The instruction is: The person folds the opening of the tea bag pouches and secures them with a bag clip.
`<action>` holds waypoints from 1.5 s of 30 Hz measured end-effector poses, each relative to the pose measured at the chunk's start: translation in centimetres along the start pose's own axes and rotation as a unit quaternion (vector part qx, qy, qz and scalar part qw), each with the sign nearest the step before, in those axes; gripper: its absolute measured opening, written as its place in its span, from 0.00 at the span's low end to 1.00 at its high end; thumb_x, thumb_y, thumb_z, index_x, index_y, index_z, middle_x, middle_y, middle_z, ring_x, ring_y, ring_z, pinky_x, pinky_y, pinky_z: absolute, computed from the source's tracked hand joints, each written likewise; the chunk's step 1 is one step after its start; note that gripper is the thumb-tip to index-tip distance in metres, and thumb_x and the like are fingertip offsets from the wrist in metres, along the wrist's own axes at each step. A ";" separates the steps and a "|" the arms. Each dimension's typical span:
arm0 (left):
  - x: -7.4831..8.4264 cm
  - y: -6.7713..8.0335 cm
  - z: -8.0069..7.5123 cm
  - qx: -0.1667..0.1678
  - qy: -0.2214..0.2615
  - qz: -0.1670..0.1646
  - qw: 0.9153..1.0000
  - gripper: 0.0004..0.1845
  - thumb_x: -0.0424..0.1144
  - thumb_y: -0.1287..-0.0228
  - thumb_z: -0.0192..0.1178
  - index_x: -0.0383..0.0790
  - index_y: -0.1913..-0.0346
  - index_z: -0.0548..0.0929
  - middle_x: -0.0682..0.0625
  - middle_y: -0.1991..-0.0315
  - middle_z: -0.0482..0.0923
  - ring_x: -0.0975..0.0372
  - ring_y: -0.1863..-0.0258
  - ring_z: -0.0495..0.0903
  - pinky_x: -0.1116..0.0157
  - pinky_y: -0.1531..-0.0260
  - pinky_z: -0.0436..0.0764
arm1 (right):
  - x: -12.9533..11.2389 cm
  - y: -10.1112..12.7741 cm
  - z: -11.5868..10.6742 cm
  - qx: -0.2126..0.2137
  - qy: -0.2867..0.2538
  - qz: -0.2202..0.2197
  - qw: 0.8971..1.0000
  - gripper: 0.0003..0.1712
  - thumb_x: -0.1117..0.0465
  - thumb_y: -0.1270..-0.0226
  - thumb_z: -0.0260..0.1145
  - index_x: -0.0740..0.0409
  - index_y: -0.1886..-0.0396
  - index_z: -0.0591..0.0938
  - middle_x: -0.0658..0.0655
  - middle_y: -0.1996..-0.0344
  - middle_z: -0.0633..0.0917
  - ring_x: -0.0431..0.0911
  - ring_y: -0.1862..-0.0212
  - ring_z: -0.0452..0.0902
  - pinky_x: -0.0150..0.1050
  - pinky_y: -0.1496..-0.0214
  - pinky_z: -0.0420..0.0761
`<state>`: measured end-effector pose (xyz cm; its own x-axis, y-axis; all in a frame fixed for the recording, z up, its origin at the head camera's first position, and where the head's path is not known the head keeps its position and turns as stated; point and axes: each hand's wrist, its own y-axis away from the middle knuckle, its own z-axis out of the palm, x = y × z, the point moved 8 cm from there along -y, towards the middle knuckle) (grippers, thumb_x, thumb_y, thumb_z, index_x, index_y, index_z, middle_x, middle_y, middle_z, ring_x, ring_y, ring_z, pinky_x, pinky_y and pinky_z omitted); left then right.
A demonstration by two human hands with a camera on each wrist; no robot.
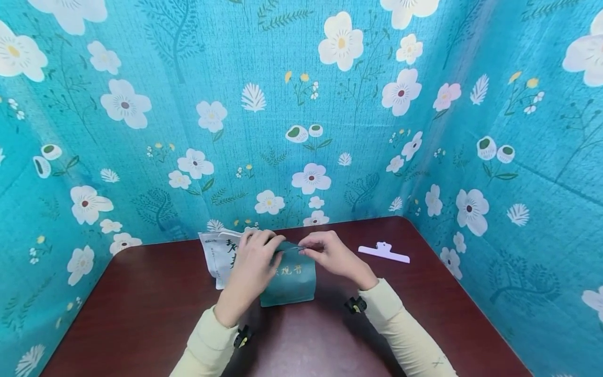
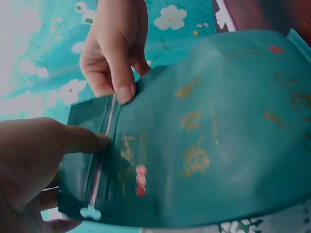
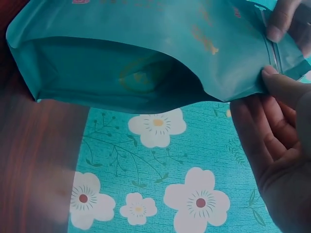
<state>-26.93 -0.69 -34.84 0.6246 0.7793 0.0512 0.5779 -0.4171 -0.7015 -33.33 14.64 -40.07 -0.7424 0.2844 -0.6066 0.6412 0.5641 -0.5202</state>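
The floral teal backdrop [image 1: 301,78] walls in 3 sides of a dark red-brown bench [image 1: 141,314]. Near the bench's back edge stands a teal pouch [image 1: 288,280] with gold lettering, its top strip raised between both hands. Just behind it, to the left, lies a white printed packet [image 1: 218,256], partly hidden by the left hand. Well to the right, apart from everything, lies a pale lilac clip [image 1: 383,252].

The left hand [image 1: 254,262] pinches the pouch's top edge, thumb laid on the silver zip line [image 2: 99,160]; the right hand [image 1: 330,254] pinches the same strip just beside it, fingertips [image 2: 125,93] on the seal. So each grip is narrow and closed on the pouch's seal. The right wrist view shows the pouch's gusseted base [image 3: 121,73] bulging and lifted off the surface.

To work this seal well, I judge the 2 pinches should stay close together on the strip, thumbs square on the zip line, with pressure or pull spread evenly so the thin foil does not crease or tear.
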 end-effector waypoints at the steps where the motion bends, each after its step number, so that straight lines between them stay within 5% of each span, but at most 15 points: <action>1: 0.3 -0.2 0.1 -0.004 0.000 0.006 1.000 0.17 0.35 0.46 0.78 0.41 0.53 0.88 0.48 0.60 0.84 0.53 0.58 0.82 0.47 0.47 0.76 | -0.1 0.0 0.0 0.001 0.003 -0.006 1.000 0.08 0.67 0.31 0.69 0.55 0.56 0.90 0.49 0.64 0.89 0.36 0.65 0.84 0.33 0.63 0.85; 6: 1.3 -1.0 0.9 -0.024 0.001 0.021 0.999 0.13 0.36 0.45 0.77 0.42 0.56 0.89 0.50 0.65 0.86 0.57 0.63 0.84 0.56 0.59 0.80 | -0.4 0.1 0.0 0.002 0.003 -0.030 1.000 0.09 0.66 0.30 0.69 0.54 0.55 0.91 0.49 0.65 0.89 0.36 0.70 0.79 0.32 0.69 0.81; 11: 1.3 -1.2 1.5 -0.023 -0.007 0.017 1.000 0.11 0.33 0.44 0.76 0.43 0.58 0.89 0.51 0.67 0.86 0.59 0.66 0.85 0.61 0.67 0.79 | 0.2 0.2 0.1 0.023 -0.018 -0.007 1.000 0.10 0.68 0.33 0.70 0.55 0.54 0.90 0.52 0.63 0.89 0.40 0.68 0.83 0.36 0.67 0.84; 16: 1.0 -1.0 1.7 -0.012 -0.010 0.013 1.000 0.11 0.33 0.44 0.76 0.44 0.58 0.89 0.51 0.66 0.86 0.58 0.66 0.84 0.61 0.67 0.78 | -0.3 0.3 -0.1 0.059 -0.050 0.007 0.997 0.12 0.74 0.37 0.71 0.63 0.54 0.89 0.59 0.63 0.89 0.48 0.64 0.87 0.46 0.64 0.87; 21: 1.6 -0.8 1.8 -0.008 -0.048 0.017 0.999 0.13 0.33 0.46 0.77 0.43 0.57 0.89 0.49 0.65 0.85 0.57 0.66 0.83 0.61 0.67 0.78 | -2.0 0.2 -0.5 0.079 -0.044 -0.002 0.996 0.10 0.77 0.38 0.70 0.68 0.58 0.89 0.63 0.64 0.89 0.50 0.64 0.88 0.41 0.59 0.88; 29: 3.2 -0.3 2.6 -0.008 -0.145 0.026 0.989 0.13 0.37 0.46 0.78 0.45 0.58 0.89 0.48 0.64 0.84 0.56 0.64 0.81 0.58 0.62 0.75 | 0.4 0.9 -0.3 0.108 -0.024 0.028 0.993 0.11 0.75 0.41 0.74 0.61 0.60 0.91 0.57 0.65 0.91 0.43 0.66 0.88 0.38 0.61 0.87; 40: 2.5 -0.6 3.0 0.013 -0.100 0.004 0.995 0.07 0.35 0.44 0.76 0.44 0.62 0.90 0.49 0.68 0.84 0.56 0.67 0.80 0.60 0.66 0.72 | -0.1 0.8 -0.4 0.087 0.005 -0.030 0.996 0.11 0.72 0.39 0.73 0.57 0.58 0.91 0.54 0.66 0.90 0.39 0.67 0.87 0.34 0.61 0.86; 45: 2.5 -0.7 2.9 0.006 -0.086 -0.006 0.996 0.05 0.35 0.43 0.75 0.44 0.64 0.90 0.49 0.68 0.84 0.57 0.67 0.80 0.59 0.66 0.72 | 0.4 1.2 0.0 0.091 -0.038 -0.023 0.995 0.11 0.74 0.41 0.74 0.62 0.58 0.90 0.59 0.67 0.90 0.45 0.67 0.89 0.36 0.62 0.87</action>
<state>-27.28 2.84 -36.30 0.5174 0.8535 -0.0620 0.5777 -0.4018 -0.7105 -32.92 15.45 -40.91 -0.7591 0.1990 -0.6198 0.6368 0.4243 -0.6438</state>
